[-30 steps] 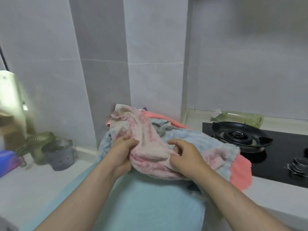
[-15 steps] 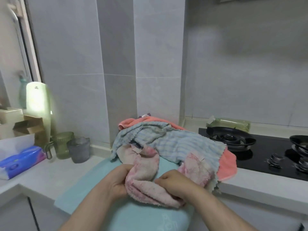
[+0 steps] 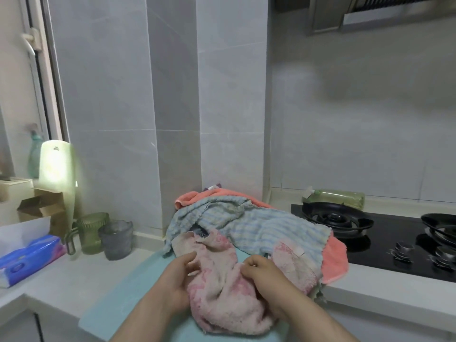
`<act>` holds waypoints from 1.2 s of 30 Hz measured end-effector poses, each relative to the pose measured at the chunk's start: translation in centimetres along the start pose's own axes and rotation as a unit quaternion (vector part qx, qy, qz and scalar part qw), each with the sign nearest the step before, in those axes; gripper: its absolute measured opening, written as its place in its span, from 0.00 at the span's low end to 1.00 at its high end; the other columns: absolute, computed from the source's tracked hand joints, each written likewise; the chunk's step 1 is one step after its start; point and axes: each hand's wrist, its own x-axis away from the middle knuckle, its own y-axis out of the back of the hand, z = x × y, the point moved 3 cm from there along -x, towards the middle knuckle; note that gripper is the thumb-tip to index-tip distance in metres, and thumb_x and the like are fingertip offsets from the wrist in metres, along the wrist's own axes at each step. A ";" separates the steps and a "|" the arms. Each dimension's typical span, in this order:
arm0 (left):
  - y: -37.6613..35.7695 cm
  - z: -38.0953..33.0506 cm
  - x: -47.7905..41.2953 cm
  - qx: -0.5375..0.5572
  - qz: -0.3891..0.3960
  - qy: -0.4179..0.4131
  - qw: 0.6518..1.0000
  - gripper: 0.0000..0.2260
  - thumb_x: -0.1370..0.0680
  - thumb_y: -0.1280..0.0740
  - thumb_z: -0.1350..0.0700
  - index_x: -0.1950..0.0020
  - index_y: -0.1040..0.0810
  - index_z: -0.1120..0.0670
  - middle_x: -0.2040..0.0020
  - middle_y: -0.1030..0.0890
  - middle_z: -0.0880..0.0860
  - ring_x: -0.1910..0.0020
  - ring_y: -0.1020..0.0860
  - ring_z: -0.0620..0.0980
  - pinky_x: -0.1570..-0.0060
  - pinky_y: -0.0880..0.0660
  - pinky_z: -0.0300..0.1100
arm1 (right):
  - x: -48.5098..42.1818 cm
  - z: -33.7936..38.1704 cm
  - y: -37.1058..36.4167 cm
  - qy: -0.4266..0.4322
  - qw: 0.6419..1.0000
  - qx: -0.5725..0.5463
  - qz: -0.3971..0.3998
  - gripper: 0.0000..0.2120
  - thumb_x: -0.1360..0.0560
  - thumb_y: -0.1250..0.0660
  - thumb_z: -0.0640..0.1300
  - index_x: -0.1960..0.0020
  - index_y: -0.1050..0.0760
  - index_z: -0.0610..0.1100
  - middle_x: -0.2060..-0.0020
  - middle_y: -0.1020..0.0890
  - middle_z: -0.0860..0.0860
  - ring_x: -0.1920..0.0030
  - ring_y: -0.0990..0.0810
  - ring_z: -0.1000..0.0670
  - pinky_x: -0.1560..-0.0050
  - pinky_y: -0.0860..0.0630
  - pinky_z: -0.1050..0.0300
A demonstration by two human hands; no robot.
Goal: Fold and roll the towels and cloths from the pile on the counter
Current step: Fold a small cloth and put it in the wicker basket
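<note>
Pink towel (image 3: 222,294) lay bunched just in front of pile (image 3: 237,208), on teal mat (image 3: 123,299), its far corner touching pile. Left hand (image 3: 176,277) gripped towel's left side, fingers curled into cloth. Right hand (image 3: 265,275) pinched fold on towel's right side. Pile: striped blue cloth (image 3: 276,230) over coral cloth (image 3: 334,260). Gas burner (image 3: 335,218) right of pile; green cup (image 3: 92,232) and grey cup (image 3: 116,239) left of pile.
</note>
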 end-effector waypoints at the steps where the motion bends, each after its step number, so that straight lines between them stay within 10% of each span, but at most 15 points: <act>1: 0.0 0.0 -0.1 0.002 0.007 0.007 1.000 0.12 0.23 0.33 0.58 0.46 0.23 0.66 0.48 0.20 0.65 0.52 0.19 0.63 0.49 0.22 0.58 | 0.0 0.2 0.1 -0.010 0.999 -0.040 0.003 0.05 0.31 0.34 0.44 0.64 0.29 0.46 0.68 0.28 0.46 0.68 0.32 0.49 0.67 0.38 0.56; 6: -0.6 -0.6 0.6 -0.020 0.043 0.012 0.999 0.11 0.24 0.38 0.66 0.48 0.19 0.69 0.52 0.18 0.68 0.58 0.17 0.64 0.53 0.20 0.58 | -0.8 1.3 1.2 0.003 0.976 -0.215 -0.029 0.12 0.22 0.38 0.36 0.64 0.30 0.42 0.73 0.25 0.47 0.71 0.27 0.49 0.68 0.32 0.57; 15: -2.5 -6.9 2.2 0.128 0.190 -0.124 0.966 0.18 0.17 0.45 0.57 0.28 0.34 0.60 0.32 0.29 0.68 0.35 0.27 0.68 0.42 0.26 0.66 | -1.7 7.6 4.4 0.062 0.930 -0.363 0.015 0.11 0.21 0.42 0.34 0.47 0.23 0.31 0.51 0.17 0.34 0.50 0.18 0.37 0.39 0.25 0.39; 19: -5.3 -9.6 4.2 0.105 0.240 -0.082 0.962 0.27 0.17 0.47 0.48 0.26 0.39 0.67 0.26 0.38 0.68 0.26 0.37 0.64 0.25 0.44 0.57 | -1.3 11.4 5.4 0.072 0.922 -0.379 0.033 0.05 0.23 0.42 0.31 0.54 0.27 0.35 0.58 0.24 0.40 0.59 0.24 0.44 0.56 0.29 0.51; 21: -7.2 -10.3 5.9 0.076 0.247 -0.092 0.962 0.25 0.18 0.45 0.49 0.35 0.27 0.71 0.34 0.28 0.70 0.33 0.27 0.65 0.33 0.31 0.58 | -1.2 12.8 6.0 0.078 0.916 -0.391 0.039 0.13 0.25 0.43 0.29 0.64 0.35 0.42 0.65 0.33 0.45 0.66 0.34 0.49 0.63 0.39 0.55; 25: -9.0 -11.2 7.2 0.007 0.215 -0.119 0.969 0.18 0.22 0.45 0.64 0.65 0.21 0.68 0.60 0.18 0.67 0.62 0.16 0.62 0.63 0.18 0.53 | -0.5 14.6 6.6 0.092 0.916 -0.387 0.049 0.15 0.26 0.46 0.27 0.65 0.32 0.43 0.68 0.32 0.46 0.69 0.34 0.49 0.68 0.38 0.56; 30: -8.4 -11.5 6.2 -0.050 0.124 -0.129 0.983 0.14 0.23 0.43 0.70 0.39 0.28 0.72 0.46 0.20 0.69 0.48 0.19 0.63 0.49 0.20 0.55 | 0.6 16.3 7.1 0.107 0.905 -0.407 0.063 0.18 0.26 0.46 0.23 0.44 0.27 0.38 0.53 0.18 0.40 0.62 0.21 0.46 0.70 0.24 0.57; 36: -7.7 -11.8 6.6 -0.205 0.050 -0.191 0.959 0.13 0.20 0.40 0.68 0.36 0.30 0.63 0.46 0.19 0.61 0.51 0.20 0.60 0.47 0.23 0.63 | 0.9 17.4 7.8 0.118 0.890 -0.431 0.092 0.26 0.28 0.49 0.19 0.38 0.25 0.37 0.42 0.18 0.41 0.45 0.18 0.41 0.64 0.19 0.56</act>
